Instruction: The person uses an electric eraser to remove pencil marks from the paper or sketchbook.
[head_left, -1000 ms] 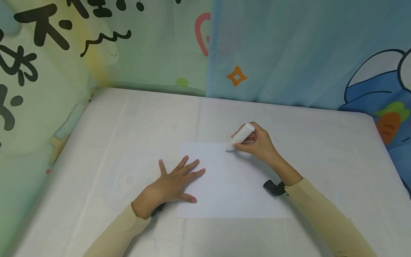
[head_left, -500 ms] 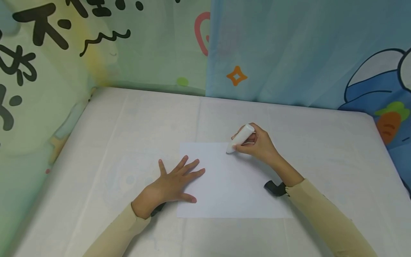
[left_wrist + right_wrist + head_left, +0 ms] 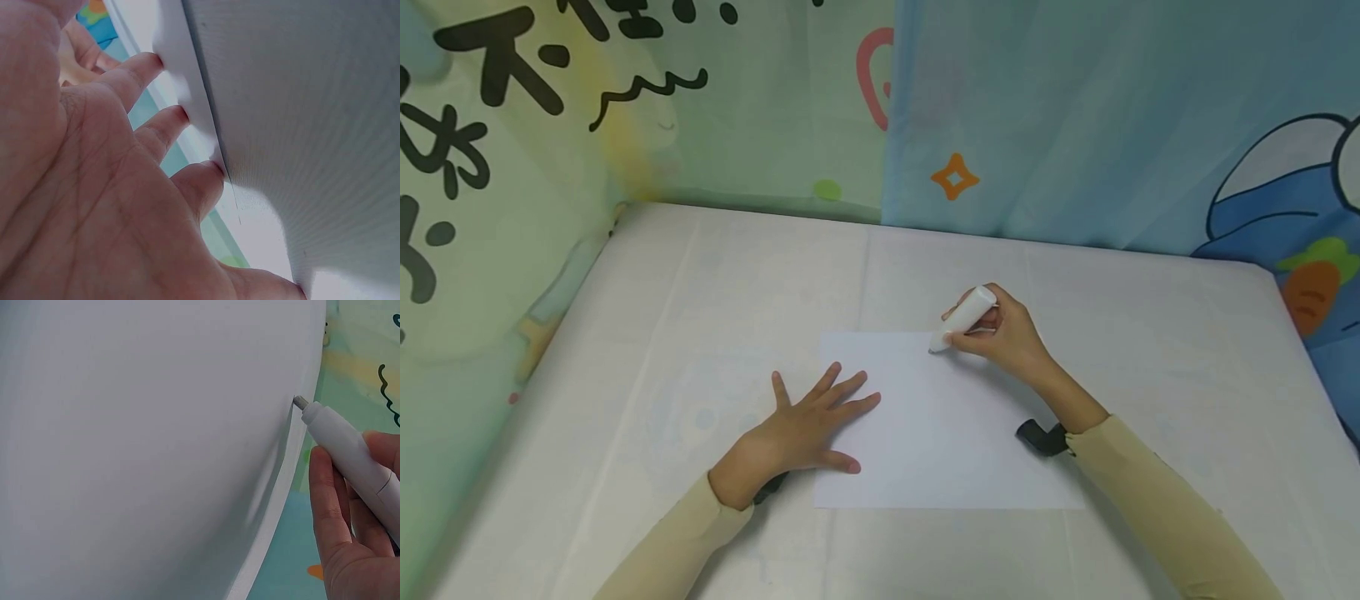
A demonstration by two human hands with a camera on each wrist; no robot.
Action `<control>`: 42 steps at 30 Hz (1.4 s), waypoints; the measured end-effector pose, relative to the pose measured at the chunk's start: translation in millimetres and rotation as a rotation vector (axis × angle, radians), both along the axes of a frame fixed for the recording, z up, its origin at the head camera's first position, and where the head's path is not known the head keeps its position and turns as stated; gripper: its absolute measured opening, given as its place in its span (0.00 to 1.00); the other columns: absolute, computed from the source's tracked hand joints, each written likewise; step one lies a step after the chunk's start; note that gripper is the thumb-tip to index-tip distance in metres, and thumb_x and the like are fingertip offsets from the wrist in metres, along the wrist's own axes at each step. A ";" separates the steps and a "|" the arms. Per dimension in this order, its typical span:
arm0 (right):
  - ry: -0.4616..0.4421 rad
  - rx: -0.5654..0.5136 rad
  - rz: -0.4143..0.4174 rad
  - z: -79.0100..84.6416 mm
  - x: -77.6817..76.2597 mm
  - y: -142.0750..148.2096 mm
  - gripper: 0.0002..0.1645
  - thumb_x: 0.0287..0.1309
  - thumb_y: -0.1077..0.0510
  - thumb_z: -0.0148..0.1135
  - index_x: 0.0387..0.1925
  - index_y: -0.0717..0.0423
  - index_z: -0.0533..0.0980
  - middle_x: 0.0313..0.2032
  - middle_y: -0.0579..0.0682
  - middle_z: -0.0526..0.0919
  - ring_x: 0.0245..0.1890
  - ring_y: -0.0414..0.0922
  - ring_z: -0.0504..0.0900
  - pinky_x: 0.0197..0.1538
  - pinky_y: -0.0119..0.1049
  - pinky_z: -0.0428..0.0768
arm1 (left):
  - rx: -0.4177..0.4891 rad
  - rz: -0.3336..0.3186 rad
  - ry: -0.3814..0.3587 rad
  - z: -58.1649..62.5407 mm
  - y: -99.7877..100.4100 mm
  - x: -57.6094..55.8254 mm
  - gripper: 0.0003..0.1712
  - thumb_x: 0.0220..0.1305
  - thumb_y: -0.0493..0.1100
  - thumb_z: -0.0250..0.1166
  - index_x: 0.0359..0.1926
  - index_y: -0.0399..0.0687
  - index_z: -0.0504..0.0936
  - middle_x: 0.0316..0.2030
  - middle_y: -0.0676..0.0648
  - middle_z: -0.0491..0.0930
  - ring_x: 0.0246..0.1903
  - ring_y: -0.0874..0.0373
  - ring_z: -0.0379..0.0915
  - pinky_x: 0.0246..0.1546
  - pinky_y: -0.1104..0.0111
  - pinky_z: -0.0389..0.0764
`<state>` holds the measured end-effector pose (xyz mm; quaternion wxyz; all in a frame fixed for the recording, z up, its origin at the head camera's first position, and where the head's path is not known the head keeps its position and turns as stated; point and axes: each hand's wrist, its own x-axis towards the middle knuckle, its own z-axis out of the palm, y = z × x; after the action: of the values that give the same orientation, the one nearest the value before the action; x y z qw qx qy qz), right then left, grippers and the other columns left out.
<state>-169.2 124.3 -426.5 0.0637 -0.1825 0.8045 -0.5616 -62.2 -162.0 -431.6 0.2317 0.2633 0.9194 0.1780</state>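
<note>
A sheet of white paper (image 3: 940, 433) lies on the white-covered table. My left hand (image 3: 801, 429) is spread over its left edge, and in the left wrist view the fingertips (image 3: 175, 115) press down near that edge. The right hand (image 3: 1007, 333) pinches a thick white pen-shaped tool (image 3: 962, 318) between thumb and fingers, above the paper's upper edge. It is tilted, its grey tip (image 3: 300, 402) pointing down at the sheet and touching or almost touching it. No mark is visible on the paper.
The white table cover (image 3: 737, 275) extends around the paper on all sides. Behind it hang printed curtains, green (image 3: 760, 125) at left and blue (image 3: 1075, 125) at right. A black wrist mount (image 3: 1041, 437) sits under the right wrist.
The right hand with the white pen-shaped tool dipped slightly toward me half a second ago and is back at its former place now. The left hand and paper stay still.
</note>
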 end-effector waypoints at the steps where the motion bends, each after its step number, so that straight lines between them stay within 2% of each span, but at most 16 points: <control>1: -0.001 -0.001 0.002 -0.1 0.2 0.3 0.28 0.43 0.78 0.70 0.47 0.74 0.68 0.45 0.73 0.81 0.38 0.28 0.83 0.41 0.26 0.82 | -0.003 -0.001 -0.001 0.4 0.2 -0.1 0.49 0.56 0.62 0.68 0.75 0.61 0.58 0.77 0.51 0.46 0.76 0.46 0.31 0.55 0.22 0.31; 11: -0.030 -0.007 0.010 0.8 3.3 1.9 0.28 0.43 0.77 0.70 0.47 0.74 0.68 0.44 0.72 0.81 0.38 0.29 0.83 0.41 0.27 0.82 | -0.012 -0.004 -0.002 1.3 -0.1 -1.2 0.49 0.56 0.62 0.68 0.75 0.61 0.58 0.77 0.51 0.45 0.76 0.46 0.31 0.54 0.21 0.32; 29: 0.006 0.003 -0.015 0.5 6.1 1.6 0.28 0.42 0.78 0.70 0.46 0.74 0.68 0.44 0.72 0.81 0.37 0.28 0.82 0.41 0.26 0.82 | 0.002 -0.008 -0.004 1.8 0.7 -0.2 0.49 0.56 0.62 0.68 0.75 0.60 0.58 0.77 0.51 0.46 0.76 0.46 0.31 0.54 0.21 0.31; 35: 0.003 -0.001 -0.023 -0.3 4.9 1.2 0.28 0.42 0.79 0.69 0.47 0.75 0.67 0.45 0.73 0.81 0.37 0.27 0.82 0.41 0.25 0.81 | -0.007 -0.005 -0.008 0.6 0.7 -0.6 0.49 0.56 0.62 0.68 0.75 0.62 0.57 0.77 0.52 0.45 0.76 0.47 0.30 0.54 0.22 0.31; 42: -0.021 -0.011 -0.014 0.7 5.5 0.0 0.27 0.42 0.78 0.70 0.46 0.73 0.69 0.44 0.71 0.82 0.38 0.30 0.83 0.41 0.28 0.82 | -0.007 0.002 -0.011 0.4 0.8 -0.4 0.49 0.56 0.62 0.68 0.75 0.62 0.58 0.77 0.52 0.45 0.76 0.47 0.31 0.55 0.22 0.31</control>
<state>-163.8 124.3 -425.8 0.0671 -0.1711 0.8021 -0.5682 -62.6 -161.2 -431.2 0.2373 0.2606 0.9190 0.1766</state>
